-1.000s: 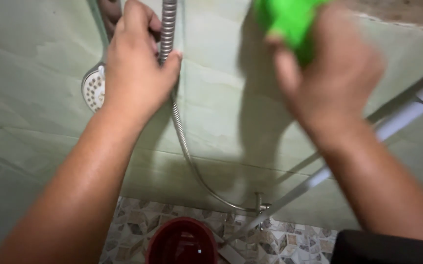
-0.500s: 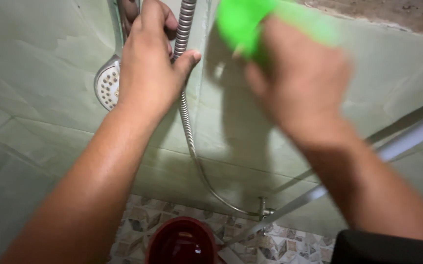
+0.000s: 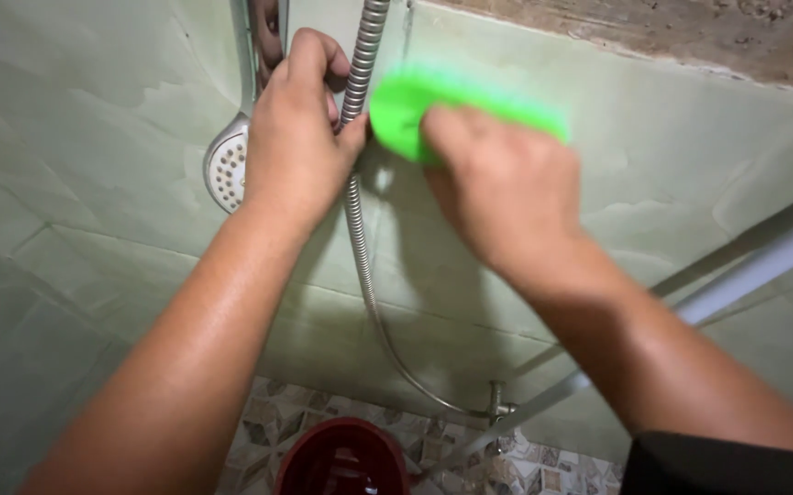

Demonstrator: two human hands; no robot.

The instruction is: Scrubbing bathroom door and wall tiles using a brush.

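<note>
Pale green wall tiles (image 3: 653,183) fill most of the view, and a rough brown strip runs along their top edge at the upper right. Against these tiles the right hand (image 3: 497,197) presses a bright green scrub brush (image 3: 415,110); the fingers are closed over its back, and the brush looks blurred. The brush sits high on the wall, just beside the metal shower hose (image 3: 360,211), with its left end almost touching the hose. The left hand (image 3: 296,137) is closed around the upper part of this hose, with the thumb on the right side of it and the fingers curled over the top. Just left of this hand the round shower head (image 3: 225,167) hangs on the wall, its face with small holes turned toward the camera. The hose curves down from the hand to a small metal valve (image 3: 499,408) low on the wall. A white pipe (image 3: 754,266) crosses the wall diagonally at the right. Below, on the patterned floor (image 3: 470,458), stands a dark red bucket (image 3: 341,458).
</note>
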